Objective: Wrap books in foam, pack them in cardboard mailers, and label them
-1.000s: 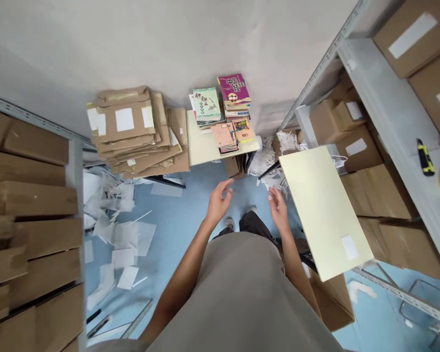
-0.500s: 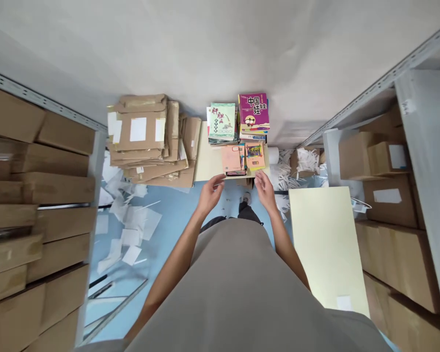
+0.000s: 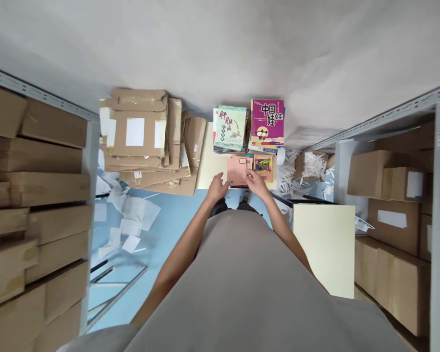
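A pink-orange book point(image 3: 236, 168) lies on a low stack near the front edge of the cream table. My left hand point(image 3: 216, 188) is at the book's lower left corner, thumb and fingers apart. Over its right edge reaches my right hand point(image 3: 257, 185), with fingertips on or just above the cover and a small gap between them. Partly behind this hand lies another orange book point(image 3: 263, 165) with a colourful picture. Farther back stand a stack topped by a green book point(image 3: 230, 128) and another topped by a purple book point(image 3: 267, 122).
Flattened cardboard boxes point(image 3: 150, 156) are piled on the table point(image 3: 207, 146) at left. Paper sheets point(image 3: 132, 225) litter the blue floor. Shredded paper point(image 3: 291, 171) lies at right, near a cream board point(image 3: 324, 244). Shelves of cartons point(image 3: 55, 190) stand on both sides.
Both hands have moved in to the pink-orange book, the right one now over its right edge. My view has shifted, so the table's books appear farther right and slightly lower.
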